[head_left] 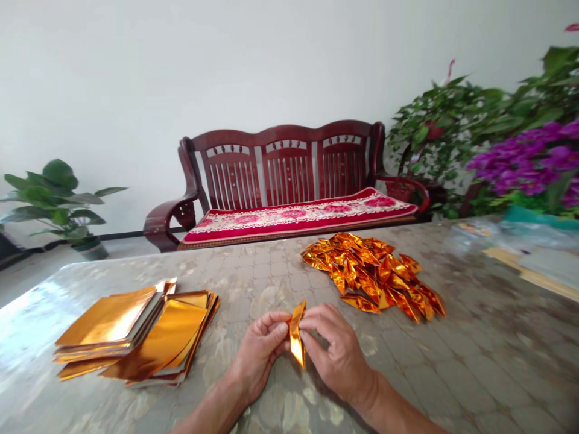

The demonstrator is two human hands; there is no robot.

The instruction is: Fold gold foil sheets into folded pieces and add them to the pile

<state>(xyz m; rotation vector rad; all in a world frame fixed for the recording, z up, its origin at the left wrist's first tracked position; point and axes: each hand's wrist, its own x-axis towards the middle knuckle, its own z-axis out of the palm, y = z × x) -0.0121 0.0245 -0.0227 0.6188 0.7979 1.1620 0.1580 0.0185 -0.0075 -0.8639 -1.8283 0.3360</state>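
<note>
A folded piece of gold foil paper [297,337], narrow with pointed ends, is held upright between both hands above the table. My left hand [262,346] pinches its left side with thumb and fingers. From the other side, my right hand [337,349] grips it, fingers curled and closed; some fingertips are hidden behind the foil. To the left lie stacks of flat gold foil sheets [113,316], some with grey undersides showing. A heap of folded gold foil pieces [362,265] with pointed ends lies beyond my right hand.
The table [253,283] has a patterned cover. Plastic bags and papers [538,253] lie at its right edge, near purple flowers [534,160] and leafy plants. Behind the table stands a dark wooden bench [289,163] with a red floral cushion [294,214]. A potted plant [58,199] stands at left.
</note>
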